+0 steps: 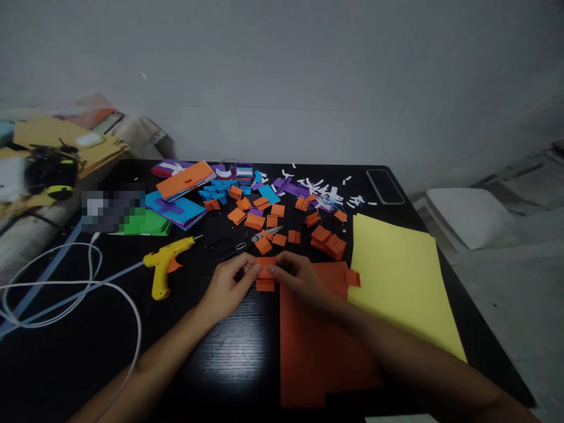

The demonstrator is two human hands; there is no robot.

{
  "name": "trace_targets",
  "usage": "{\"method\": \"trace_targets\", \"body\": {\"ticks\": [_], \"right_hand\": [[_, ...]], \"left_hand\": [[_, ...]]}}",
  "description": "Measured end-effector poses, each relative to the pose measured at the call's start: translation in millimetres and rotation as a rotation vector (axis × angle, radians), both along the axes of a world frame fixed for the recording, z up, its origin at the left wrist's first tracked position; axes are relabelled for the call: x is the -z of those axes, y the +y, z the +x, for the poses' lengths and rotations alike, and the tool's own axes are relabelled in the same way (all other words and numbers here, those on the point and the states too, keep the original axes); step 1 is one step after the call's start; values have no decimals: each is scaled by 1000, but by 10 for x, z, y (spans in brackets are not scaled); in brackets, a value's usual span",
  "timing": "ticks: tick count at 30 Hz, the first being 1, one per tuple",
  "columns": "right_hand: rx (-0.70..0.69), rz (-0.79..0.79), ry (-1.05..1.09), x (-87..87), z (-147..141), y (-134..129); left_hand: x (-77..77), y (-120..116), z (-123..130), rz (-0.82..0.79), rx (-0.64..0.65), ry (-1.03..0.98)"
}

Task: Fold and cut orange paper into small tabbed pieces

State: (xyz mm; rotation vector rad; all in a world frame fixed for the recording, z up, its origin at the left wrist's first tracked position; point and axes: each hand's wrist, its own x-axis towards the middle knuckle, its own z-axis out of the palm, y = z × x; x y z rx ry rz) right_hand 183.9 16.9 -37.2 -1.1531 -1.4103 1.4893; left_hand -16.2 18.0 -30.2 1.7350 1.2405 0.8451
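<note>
Between both hands, at the middle of the black table, is a small folded orange paper piece (pixel 265 272). My left hand (pixel 233 282) pinches its left side with thumb and fingers. On its right side, my right hand (pixel 299 276) grips it the same way. Under my right wrist lies a large orange paper sheet (pixel 317 346). Just beyond the hands are several small folded orange paper pieces (pixel 254 221), with scissors (pixel 259 236) partly covered among them. A thicker stack of folded orange pieces (pixel 328 242) sits to the right.
A yellow glue gun (pixel 163 264) lies left of my hands, near a looping white cable (pixel 136 317). Yellow paper sheets (pixel 396 276) cover the right side. At the back are a phone (pixel 385 187), white paper scraps (pixel 326 192) and blue folded paper (pixel 176 208).
</note>
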Motion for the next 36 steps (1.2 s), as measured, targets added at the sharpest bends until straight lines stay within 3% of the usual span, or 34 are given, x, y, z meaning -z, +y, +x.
{"method": "trace_targets", "body": {"ticks": [7,11,16,24,36], "right_hand": [[24,96,-58,25,-52,75],[53,146,-70,-17,-7,106],[16,97,-39,-57,147,55],[74,108,-9,48,191,-48],[65,144,30,156,176,-30]], "left_hand": [[52,47,37,4,-47,-39],[-58,81,89,38,-25,-46],[-170,89,213,20,26,-85],[-9,80,351,-56,45,-181],[49,81,265,-39,73,-213]]}}
